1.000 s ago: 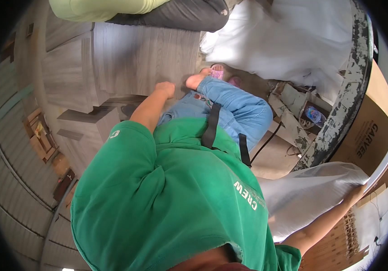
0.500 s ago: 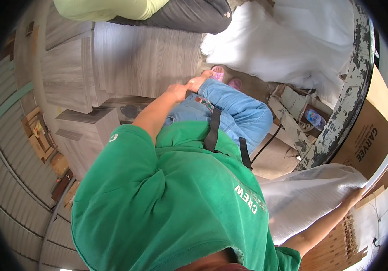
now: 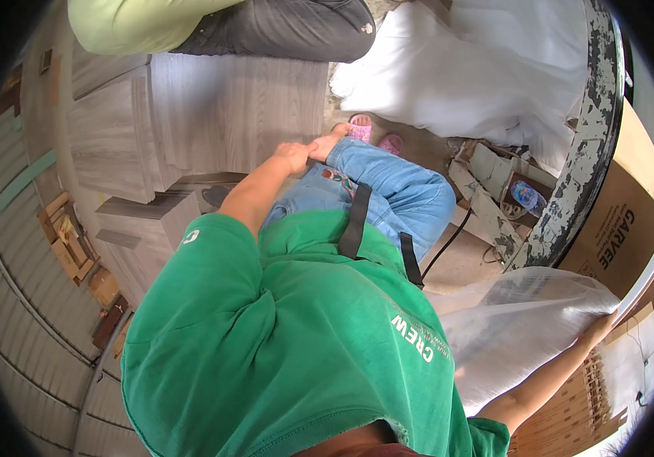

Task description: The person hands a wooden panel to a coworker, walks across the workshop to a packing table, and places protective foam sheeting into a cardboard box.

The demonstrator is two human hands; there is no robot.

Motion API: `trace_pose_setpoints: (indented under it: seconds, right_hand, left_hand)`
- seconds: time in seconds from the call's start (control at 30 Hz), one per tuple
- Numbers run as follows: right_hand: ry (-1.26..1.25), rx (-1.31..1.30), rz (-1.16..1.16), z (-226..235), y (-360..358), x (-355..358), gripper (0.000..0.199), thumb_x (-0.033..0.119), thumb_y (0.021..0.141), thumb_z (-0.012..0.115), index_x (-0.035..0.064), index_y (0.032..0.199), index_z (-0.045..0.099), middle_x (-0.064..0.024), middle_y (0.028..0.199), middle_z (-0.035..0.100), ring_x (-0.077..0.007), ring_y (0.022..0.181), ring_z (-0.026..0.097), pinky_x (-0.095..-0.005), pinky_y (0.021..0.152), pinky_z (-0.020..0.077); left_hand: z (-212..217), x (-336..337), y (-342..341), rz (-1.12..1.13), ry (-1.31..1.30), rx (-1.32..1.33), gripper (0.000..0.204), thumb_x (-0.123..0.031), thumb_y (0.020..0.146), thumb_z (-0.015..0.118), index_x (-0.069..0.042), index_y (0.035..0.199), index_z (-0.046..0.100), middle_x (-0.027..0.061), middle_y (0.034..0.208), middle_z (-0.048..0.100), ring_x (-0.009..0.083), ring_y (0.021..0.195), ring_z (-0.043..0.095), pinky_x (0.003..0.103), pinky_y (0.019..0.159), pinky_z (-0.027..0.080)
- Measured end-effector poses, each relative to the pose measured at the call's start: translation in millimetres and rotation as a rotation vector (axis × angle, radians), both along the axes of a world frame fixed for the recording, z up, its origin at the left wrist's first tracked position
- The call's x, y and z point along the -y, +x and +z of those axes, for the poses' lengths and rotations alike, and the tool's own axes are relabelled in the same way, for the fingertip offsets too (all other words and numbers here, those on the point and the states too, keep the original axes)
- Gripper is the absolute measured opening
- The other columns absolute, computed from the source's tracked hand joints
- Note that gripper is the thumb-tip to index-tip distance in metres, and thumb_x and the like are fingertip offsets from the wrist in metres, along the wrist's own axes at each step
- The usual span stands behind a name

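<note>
I look down my own green shirt (image 3: 289, 343) and blue jeans (image 3: 395, 190) to pink sandals (image 3: 360, 129). My left hand (image 3: 295, 156) lies with its fingers curled against my bare ankle, just above the jeans' cuff, and I see nothing in it. My right arm stretches out to the lower right. There my right hand (image 3: 598, 329) grips the edge of a clear plastic sheet (image 3: 525, 320), which spreads back toward my body.
Another person in a yellow-green top and dark grey trousers (image 3: 289, 27) is at the top edge. Grey wood-grain panels (image 3: 190, 114) are stacked on the left. On the right are a white sheet heap (image 3: 479, 76), a peeling round metal rim (image 3: 590, 152) and cardboard boxes (image 3: 624, 221).
My left hand has slid to the right along my leg, from the knee to the ankle. My right hand stays on the plastic sheet.
</note>
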State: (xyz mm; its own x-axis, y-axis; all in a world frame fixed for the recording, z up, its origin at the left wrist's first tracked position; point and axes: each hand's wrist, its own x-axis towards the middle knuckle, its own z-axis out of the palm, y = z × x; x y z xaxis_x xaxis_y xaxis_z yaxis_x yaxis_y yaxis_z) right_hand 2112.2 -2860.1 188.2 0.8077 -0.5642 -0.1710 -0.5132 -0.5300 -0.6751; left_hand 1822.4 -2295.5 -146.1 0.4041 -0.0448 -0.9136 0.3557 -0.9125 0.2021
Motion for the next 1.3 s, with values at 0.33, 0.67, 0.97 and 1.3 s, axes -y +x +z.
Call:
trace_pose_setpoints:
  seconds: [0.33, 0.67, 0.97, 1.3]
  right_hand:
    - [0.032, -0.021, -0.025, 1, 0, -4, 0.046, 0.033, 0.082, 0.037, -0.0002, 0.112, 0.042, -0.0088, 0.109, 0.046, -0.0173, 0.100, 0.042, -0.0277, 0.088, 0.0297]
    - [-0.067, -0.024, -0.012, -1, -1, 6, 0.049, 0.036, 0.080, 0.039, 0.0002, 0.112, 0.042, -0.0110, 0.112, 0.043, -0.0211, 0.102, 0.041, -0.0289, 0.086, 0.0313]
    - [-0.212, 0.002, -0.441, 21, -2, -107, 0.049, 0.036, 0.080, 0.039, -0.0038, 0.108, 0.044, -0.0115, 0.105, 0.048, -0.0206, 0.095, 0.045, -0.0285, 0.082, 0.0350]
    - [-0.213, 0.054, 0.077, 15, -14, 24, 0.052, 0.043, 0.078, 0.040, -0.0061, 0.088, 0.055, -0.0087, 0.078, 0.056, -0.0169, 0.071, 0.051, -0.0264, 0.066, 0.0410]
  left_hand:
    - [-10, -3, 11, 0.107, 0.017, -0.040, 0.062, -0.005, 0.069, 0.043, -0.032, 0.122, 0.025, 0.0050, 0.110, 0.047, 0.0234, 0.101, 0.045, 0.033, 0.081, 0.039]
    - [-4, -13, -4, -0.037, -0.023, -0.041, 0.040, -0.008, 0.069, 0.045, -0.020, 0.107, 0.048, 0.0066, 0.105, 0.052, 0.0233, 0.096, 0.049, 0.035, 0.077, 0.041]
    - [8, -37, -67, -0.157, 0.129, -0.285, 0.026, -0.014, 0.067, 0.053, -0.006, 0.091, 0.058, 0.0113, 0.097, 0.055, 0.0245, 0.092, 0.052, 0.034, 0.075, 0.043]
    - [41, 7, -10, 0.058, 0.067, 0.126, 0.024, -0.010, 0.067, 0.051, -0.005, 0.090, 0.058, 0.0121, 0.098, 0.055, 0.0231, 0.092, 0.052, 0.033, 0.075, 0.043]
